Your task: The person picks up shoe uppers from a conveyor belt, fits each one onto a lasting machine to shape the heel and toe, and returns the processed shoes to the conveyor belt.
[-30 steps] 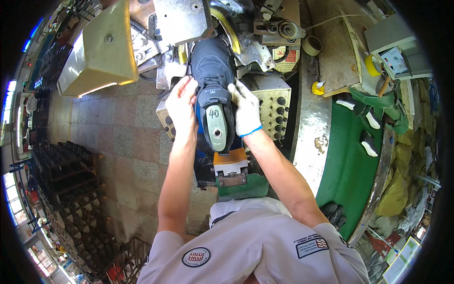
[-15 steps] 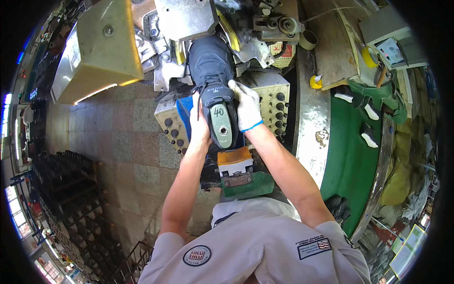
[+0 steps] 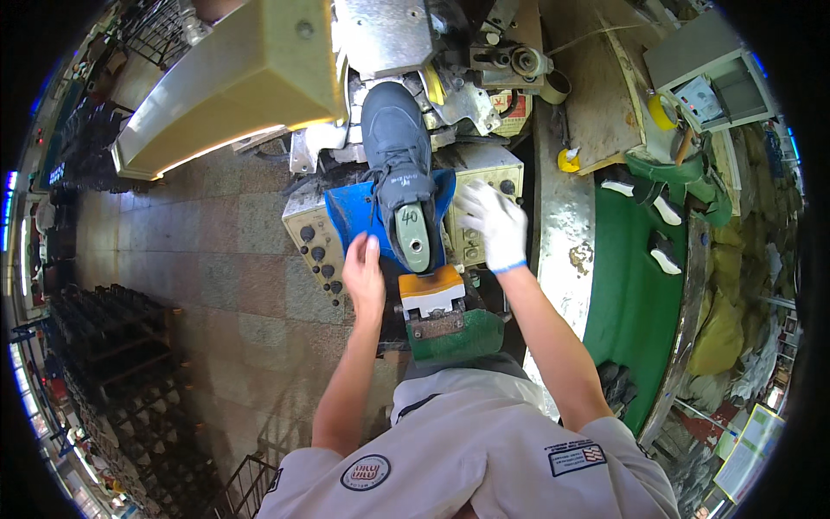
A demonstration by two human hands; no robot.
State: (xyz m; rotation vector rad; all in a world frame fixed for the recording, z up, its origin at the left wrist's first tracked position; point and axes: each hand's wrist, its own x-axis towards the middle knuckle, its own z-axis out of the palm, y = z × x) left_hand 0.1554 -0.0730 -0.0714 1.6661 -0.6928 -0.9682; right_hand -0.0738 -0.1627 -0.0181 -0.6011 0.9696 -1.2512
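Observation:
A dark grey lace-up shoe (image 3: 398, 138) sits on a green shoe last (image 3: 414, 235), toe pointing away under the metal plate of a machine (image 3: 385, 35). A blue curved guard (image 3: 347, 212) flanks the shoe on both sides. My bare left hand (image 3: 365, 275) is just left of the heel end, apart from the shoe, fingers extended and holding nothing. To the right of the shoe, my right hand (image 3: 497, 227) in a white glove hangs over the control box with its fingers spread. Nearest me, an orange pad (image 3: 430, 281) stands behind the heel.
Control boxes with dark knobs (image 3: 318, 253) flank the shoe. A large cream lamp hood (image 3: 251, 78) overhangs the left. At right runs a green bench surface (image 3: 631, 285) with several black-and-white shoe pieces (image 3: 664, 253) on it. Dark racks (image 3: 112, 346) stand at lower left.
Both hands have let go of the shoe and moved away, the left toward me, the right out to the right. The machine's clamps around the toe look drawn back, and more of the blue guard shows.

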